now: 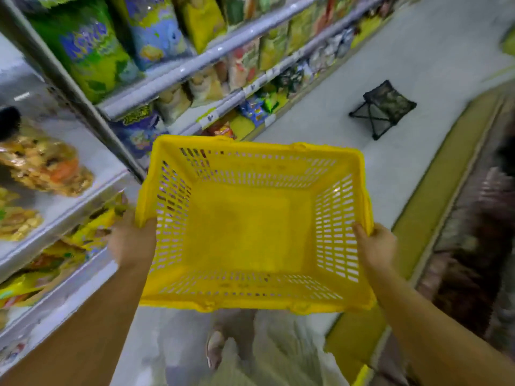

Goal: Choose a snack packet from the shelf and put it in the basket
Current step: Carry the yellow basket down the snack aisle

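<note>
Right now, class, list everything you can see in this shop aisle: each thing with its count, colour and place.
basket: one, yellow, held mid-frame, nothing in it.
packets: many, too blurred to count; green, blue, yellow, orange; on the shelves.
shelves: several tiers, grey, along the left.
stool: one, dark, on the floor at upper right.
floor: pale grey, running up the aisle.
left grip: one, bare hand, holds the basket's left rim.
right grip: one, bare hand, holds the basket's right rim.
</note>
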The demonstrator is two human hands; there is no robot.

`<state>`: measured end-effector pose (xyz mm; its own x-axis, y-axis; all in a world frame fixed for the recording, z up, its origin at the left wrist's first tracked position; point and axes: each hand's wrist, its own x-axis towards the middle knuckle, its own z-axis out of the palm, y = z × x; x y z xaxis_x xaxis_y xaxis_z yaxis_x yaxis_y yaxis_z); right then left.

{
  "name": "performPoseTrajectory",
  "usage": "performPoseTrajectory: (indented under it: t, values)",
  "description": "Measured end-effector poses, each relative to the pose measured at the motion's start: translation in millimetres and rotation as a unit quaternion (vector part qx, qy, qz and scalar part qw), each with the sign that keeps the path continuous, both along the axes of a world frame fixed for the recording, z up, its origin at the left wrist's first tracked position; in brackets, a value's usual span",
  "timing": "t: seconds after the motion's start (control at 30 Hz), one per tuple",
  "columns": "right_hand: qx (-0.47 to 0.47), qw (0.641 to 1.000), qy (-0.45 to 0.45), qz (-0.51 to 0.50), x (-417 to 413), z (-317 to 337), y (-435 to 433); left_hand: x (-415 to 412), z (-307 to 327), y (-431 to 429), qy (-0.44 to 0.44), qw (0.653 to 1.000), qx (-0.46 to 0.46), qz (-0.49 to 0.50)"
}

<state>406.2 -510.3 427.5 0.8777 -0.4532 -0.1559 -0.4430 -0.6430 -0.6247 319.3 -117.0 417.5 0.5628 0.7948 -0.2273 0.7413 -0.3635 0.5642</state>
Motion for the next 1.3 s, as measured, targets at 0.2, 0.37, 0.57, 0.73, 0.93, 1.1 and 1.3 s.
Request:
performPoseTrajectory:
  t: [0.2, 0.37, 0.57, 0.73, 0.93, 1.1, 1.3]
  values:
    - [0.061, 0.995, -0.018, -0.073, 78, 17, -77, 141, 17, -67, -0.064, 0.994, -0.027, -0.089]
    - [0.054, 0.994, -0.038, -0.089, 143, 38, -139, 237, 36, -121, -0.118, 0.982, -0.006, -0.145]
    - [0.046, 0.988, -0.058, -0.133, 213, 51, -192, 344, 54, -174, -0.148, 0.972, -0.002, -0.181]
    - [0.009, 0.983, -0.055, -0.173, 281, 50, -222, 450, 54, -209, -0.178, 0.955, -0.024, -0.236]
    - [-0.012, 0.971, -0.067, -0.227, 370, 56, -253, 590, 59, -254, -0.180, 0.942, -0.052, -0.279]
    - [-0.024, 0.960, -0.068, -0.269, 429, 63, -293, 682, 70, -306, -0.197, 0.927, -0.054, -0.314]
    - [-0.003, 0.956, -0.076, -0.283, 511, 65, -365, 776, 68, -388, -0.197, 0.916, -0.072, -0.343]
